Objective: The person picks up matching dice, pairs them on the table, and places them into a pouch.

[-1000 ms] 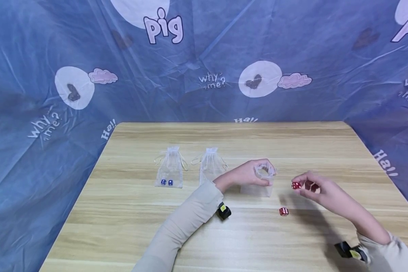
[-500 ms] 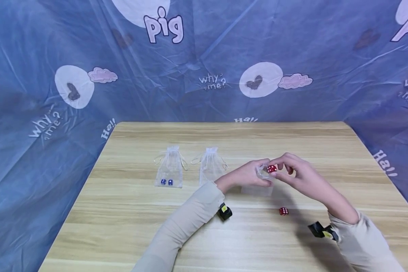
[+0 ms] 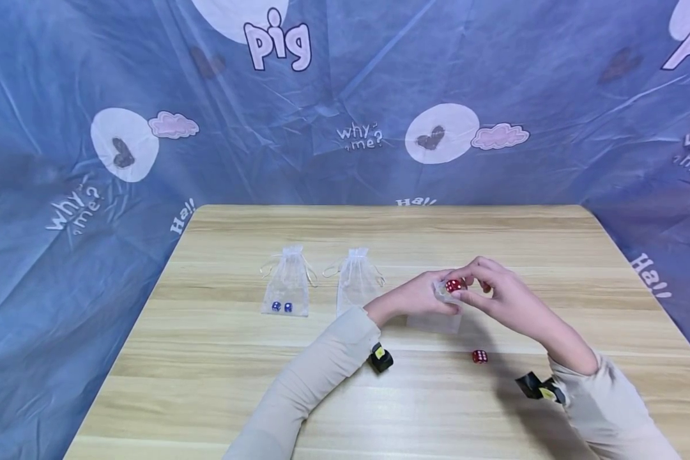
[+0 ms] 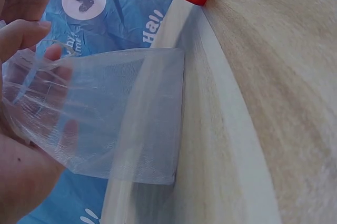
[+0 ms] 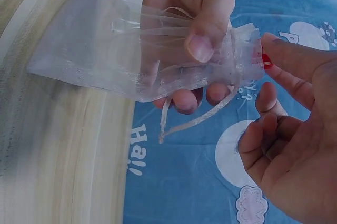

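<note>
My left hand grips a sheer white drawstring bag near its top, holding the mouth spread. The bag hangs upright with its lower edge at the table; no die shows in its lower part. Between thumb and fingers, my right hand pinches a red die at the bag's mouth. In the right wrist view that die is partly behind the bag's rim. A second red die lies on the table in front of the bag.
Left of the hands, a flat sheer bag has two blue dice at its bottom. Another sheer bag lies beside it, partly behind the left arm. A blue printed cloth hangs behind the wooden table.
My right hand has moved left and up with the red die, from beside the bag to its mouth. The left hand and the bag have stayed nearly still.
</note>
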{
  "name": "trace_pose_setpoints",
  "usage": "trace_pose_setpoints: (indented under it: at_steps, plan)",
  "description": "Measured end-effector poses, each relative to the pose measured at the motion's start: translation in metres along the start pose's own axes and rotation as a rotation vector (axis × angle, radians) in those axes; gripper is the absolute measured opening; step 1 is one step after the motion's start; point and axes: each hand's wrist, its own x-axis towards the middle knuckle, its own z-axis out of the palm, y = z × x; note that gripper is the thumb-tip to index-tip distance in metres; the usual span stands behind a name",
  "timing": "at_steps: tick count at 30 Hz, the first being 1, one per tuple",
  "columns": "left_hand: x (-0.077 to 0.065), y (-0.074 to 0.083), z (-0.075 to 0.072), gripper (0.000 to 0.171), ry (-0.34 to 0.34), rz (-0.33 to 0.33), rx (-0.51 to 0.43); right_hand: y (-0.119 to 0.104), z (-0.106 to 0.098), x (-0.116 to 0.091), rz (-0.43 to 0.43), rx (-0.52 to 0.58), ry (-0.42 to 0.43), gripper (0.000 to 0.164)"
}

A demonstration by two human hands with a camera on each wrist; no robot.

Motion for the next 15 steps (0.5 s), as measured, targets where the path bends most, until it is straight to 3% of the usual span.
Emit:
trace_pose_setpoints:
  at_steps: [7,15]
  plan:
    - [0.000,-0.001,0.001,0.029,0.006,-0.041,-0.044,0.003,-0.003,-0.005,0.011,0.066,0.028,0.032]
    - [0.000,-0.002,0.002,0.025,-0.006,-0.026,-0.080,0.017,-0.008,-0.038,0.060,0.067,0.038,0.035]
